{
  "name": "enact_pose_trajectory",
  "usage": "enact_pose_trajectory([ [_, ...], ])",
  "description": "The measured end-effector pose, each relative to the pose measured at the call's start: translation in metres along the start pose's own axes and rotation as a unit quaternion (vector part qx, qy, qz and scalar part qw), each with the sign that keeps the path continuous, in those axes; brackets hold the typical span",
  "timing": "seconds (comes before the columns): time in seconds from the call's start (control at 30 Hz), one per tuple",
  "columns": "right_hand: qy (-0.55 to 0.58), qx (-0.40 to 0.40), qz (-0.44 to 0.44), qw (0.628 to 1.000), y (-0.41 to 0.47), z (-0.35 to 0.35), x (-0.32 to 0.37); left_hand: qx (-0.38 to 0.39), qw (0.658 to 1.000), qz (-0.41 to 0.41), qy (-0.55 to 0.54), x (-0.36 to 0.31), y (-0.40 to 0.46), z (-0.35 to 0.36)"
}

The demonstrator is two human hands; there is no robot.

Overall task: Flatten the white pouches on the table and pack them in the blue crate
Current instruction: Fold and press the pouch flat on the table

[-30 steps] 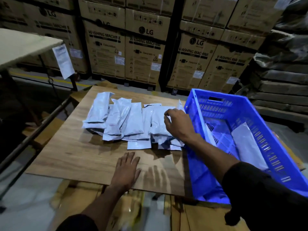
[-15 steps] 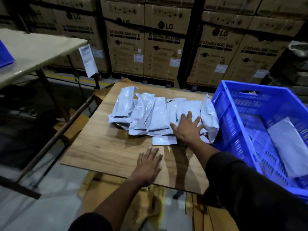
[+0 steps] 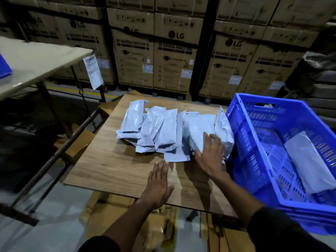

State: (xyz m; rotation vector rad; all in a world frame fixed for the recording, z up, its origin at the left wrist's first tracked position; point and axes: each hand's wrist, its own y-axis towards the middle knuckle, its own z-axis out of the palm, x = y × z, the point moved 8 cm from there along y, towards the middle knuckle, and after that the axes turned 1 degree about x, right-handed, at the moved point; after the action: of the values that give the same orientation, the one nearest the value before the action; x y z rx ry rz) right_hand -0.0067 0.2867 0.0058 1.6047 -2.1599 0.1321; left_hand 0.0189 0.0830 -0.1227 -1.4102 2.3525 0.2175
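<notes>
The step in hand looked to be the flattening; the right hand (image 3: 211,157), right of centre in the frame, lay palm down with its fingers spread and nearly straight on a white pouch (image 3: 198,130) at the right end of the pile, pressing rather than gripping, so far as the view showed; nothing was curled round the pouch; the left hand (image 3: 157,186), in the lower middle of the frame, rested flat and open on the bare wood of the table (image 3: 101,166), fingers together and pointing up the frame, its fingertips just short of a small flat pouch (image 3: 177,158) at the near edge of the pile; it held nothing; the rest of the pouches (image 3: 151,128) lay overlapped across the centre of the frame, several still puffy, and one stood on edge against the blue crate (image 3: 243,142), which filled the right side of the frame; one pouch (image 3: 309,160) already lay inside it, so I judged the packing barely begun; the next move would probably call for smoothing the air out of the pouch under the right hand, then taking hold of it and carrying it right, over the crate wall, to lie flat beside the one there
</notes>
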Motion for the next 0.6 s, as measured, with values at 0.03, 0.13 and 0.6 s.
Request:
enact_pose_trajectory([
  [0.03, -0.006, -0.015, -0.017, 1.0, -0.017, 0.001, -0.003, -0.008, 1.0, 0.011, -0.01, 0.001, -0.001, 0.001],
  [0.13, 0.001, -0.053, -0.06, 0.997, -0.064, 0.003, -0.018, -0.063, 0.997, 0.045, -0.028, 0.001, -0.005, -0.008],
  [0.6, -0.128, 0.272, -0.274, 0.914, -0.112, 0.055, -0.038, 0.004, 0.992, 0.03, 0.123, -0.018, -0.028, 0.01],
])
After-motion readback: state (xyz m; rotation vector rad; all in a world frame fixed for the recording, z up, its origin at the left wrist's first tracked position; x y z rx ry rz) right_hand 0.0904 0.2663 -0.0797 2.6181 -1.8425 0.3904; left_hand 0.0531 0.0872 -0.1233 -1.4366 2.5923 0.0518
